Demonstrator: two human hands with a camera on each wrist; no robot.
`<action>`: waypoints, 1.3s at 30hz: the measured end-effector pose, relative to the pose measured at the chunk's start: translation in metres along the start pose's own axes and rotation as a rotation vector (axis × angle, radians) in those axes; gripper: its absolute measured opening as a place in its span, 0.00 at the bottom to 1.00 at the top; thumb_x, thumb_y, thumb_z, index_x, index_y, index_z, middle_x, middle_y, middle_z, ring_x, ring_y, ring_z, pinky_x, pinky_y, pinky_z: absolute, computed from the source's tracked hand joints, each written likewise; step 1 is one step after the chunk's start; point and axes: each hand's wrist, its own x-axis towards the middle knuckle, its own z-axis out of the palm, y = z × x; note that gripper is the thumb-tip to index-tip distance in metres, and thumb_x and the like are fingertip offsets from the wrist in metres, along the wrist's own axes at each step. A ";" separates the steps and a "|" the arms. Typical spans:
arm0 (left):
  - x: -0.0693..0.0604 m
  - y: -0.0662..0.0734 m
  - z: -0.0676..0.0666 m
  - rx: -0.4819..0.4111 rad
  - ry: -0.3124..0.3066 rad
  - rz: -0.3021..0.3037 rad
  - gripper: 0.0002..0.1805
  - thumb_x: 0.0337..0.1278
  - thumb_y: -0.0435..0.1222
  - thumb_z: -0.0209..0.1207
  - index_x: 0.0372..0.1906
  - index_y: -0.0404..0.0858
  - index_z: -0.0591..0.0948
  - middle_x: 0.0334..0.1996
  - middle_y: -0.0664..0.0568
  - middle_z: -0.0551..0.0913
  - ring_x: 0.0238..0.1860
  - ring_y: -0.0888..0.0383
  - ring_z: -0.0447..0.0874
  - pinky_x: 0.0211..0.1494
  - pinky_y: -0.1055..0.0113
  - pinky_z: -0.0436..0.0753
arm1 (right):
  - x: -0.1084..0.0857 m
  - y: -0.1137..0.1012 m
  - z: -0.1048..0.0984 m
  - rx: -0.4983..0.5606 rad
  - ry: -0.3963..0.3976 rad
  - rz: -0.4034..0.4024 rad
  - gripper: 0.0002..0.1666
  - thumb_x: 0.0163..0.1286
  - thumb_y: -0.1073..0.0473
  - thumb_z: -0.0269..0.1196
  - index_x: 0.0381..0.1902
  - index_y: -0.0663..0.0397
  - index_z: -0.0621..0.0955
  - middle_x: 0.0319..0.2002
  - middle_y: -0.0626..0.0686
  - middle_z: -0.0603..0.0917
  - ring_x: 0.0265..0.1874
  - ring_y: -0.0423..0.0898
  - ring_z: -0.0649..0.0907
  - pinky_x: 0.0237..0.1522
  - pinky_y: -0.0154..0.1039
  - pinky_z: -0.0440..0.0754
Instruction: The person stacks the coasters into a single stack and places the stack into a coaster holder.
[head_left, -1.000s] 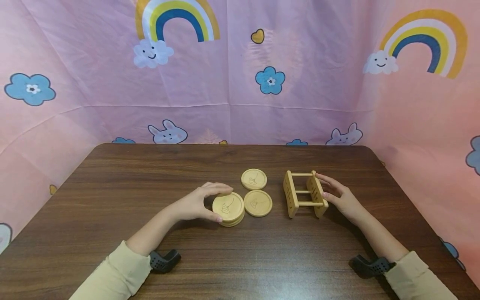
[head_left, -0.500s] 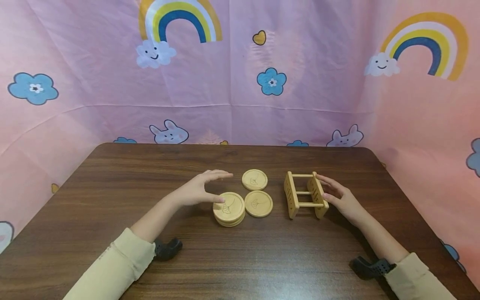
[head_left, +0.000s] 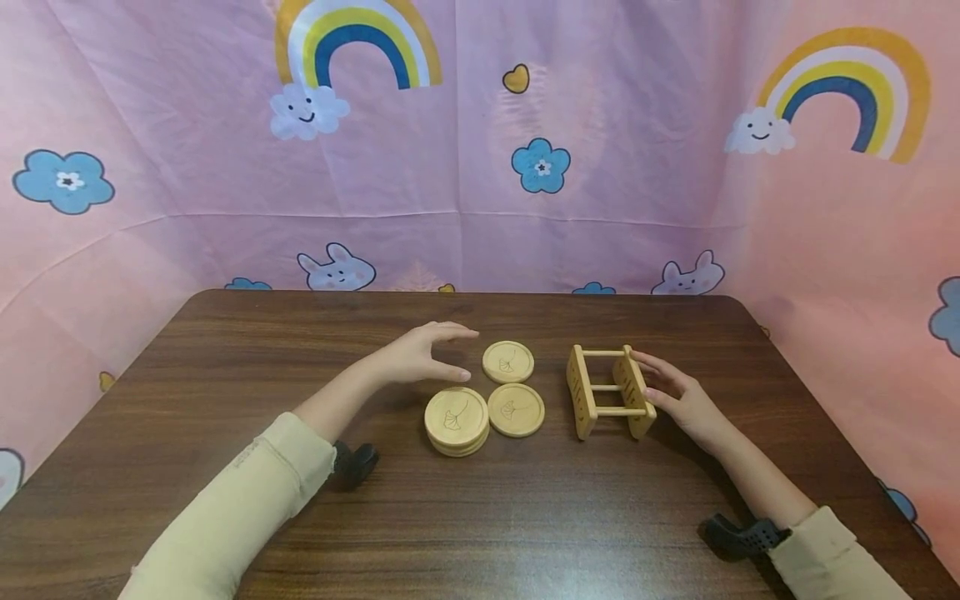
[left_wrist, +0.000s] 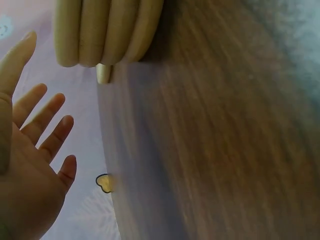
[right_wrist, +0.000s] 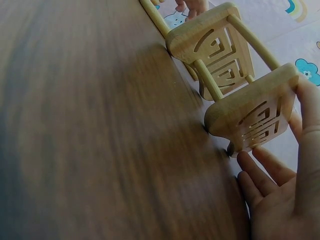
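A stack of round wooden coasters [head_left: 456, 417] with a ginkgo leaf design lies mid-table. Two more coasters lie to its right, the nearer coaster [head_left: 517, 409] beside the stack and the farther coaster [head_left: 507, 362] behind it. My left hand [head_left: 422, 353] hovers behind and left of the stack, thumb and fingers spread, holding nothing. In the left wrist view, coaster edges [left_wrist: 107, 35] show beyond that hand. A wooden coaster holder [head_left: 609, 392] with slotted side panels and dowels stands at right. My right hand [head_left: 686, 407] holds its right panel, thumb in front and fingers farther back.
The brown wooden table [head_left: 480, 525] ends at a patterned cloth backdrop [head_left: 480, 183]. Black wrist cameras are worn on both arms, the left camera [head_left: 356, 465] near the table's left half and the right camera [head_left: 738, 536] at the right.
My left hand has released the coaster stack and moved up and back, toward the farther coaster. The stack stays in place. My right hand and the coaster holder have not visibly moved.
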 end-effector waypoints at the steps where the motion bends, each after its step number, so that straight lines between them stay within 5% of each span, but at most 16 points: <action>1: 0.002 -0.001 0.000 0.005 -0.007 -0.007 0.38 0.50 0.50 0.68 0.67 0.44 0.71 0.67 0.48 0.67 0.69 0.46 0.56 0.68 0.44 0.54 | 0.000 0.000 0.000 0.001 0.000 0.002 0.31 0.72 0.66 0.55 0.71 0.58 0.64 0.65 0.65 0.67 0.56 0.37 0.72 0.50 0.31 0.72; 10: 0.022 -0.005 0.008 0.102 -0.035 -0.030 0.40 0.51 0.52 0.68 0.69 0.44 0.69 0.67 0.49 0.66 0.68 0.47 0.58 0.66 0.39 0.48 | 0.000 -0.001 0.000 -0.003 -0.001 0.007 0.31 0.72 0.66 0.55 0.71 0.58 0.64 0.65 0.66 0.66 0.56 0.36 0.72 0.50 0.31 0.71; 22: 0.041 -0.006 0.015 0.197 -0.086 0.024 0.41 0.49 0.50 0.69 0.68 0.42 0.70 0.65 0.48 0.68 0.66 0.46 0.59 0.62 0.42 0.55 | 0.000 0.001 0.000 0.034 -0.021 -0.024 0.31 0.72 0.67 0.53 0.71 0.58 0.63 0.66 0.68 0.65 0.57 0.37 0.72 0.50 0.31 0.73; 39: 0.056 -0.019 0.024 0.156 -0.172 0.055 0.44 0.48 0.49 0.70 0.71 0.44 0.66 0.69 0.51 0.62 0.66 0.48 0.56 0.64 0.40 0.52 | 0.001 0.001 0.000 0.050 -0.012 0.004 0.30 0.72 0.66 0.54 0.71 0.59 0.63 0.66 0.67 0.65 0.57 0.39 0.72 0.50 0.32 0.74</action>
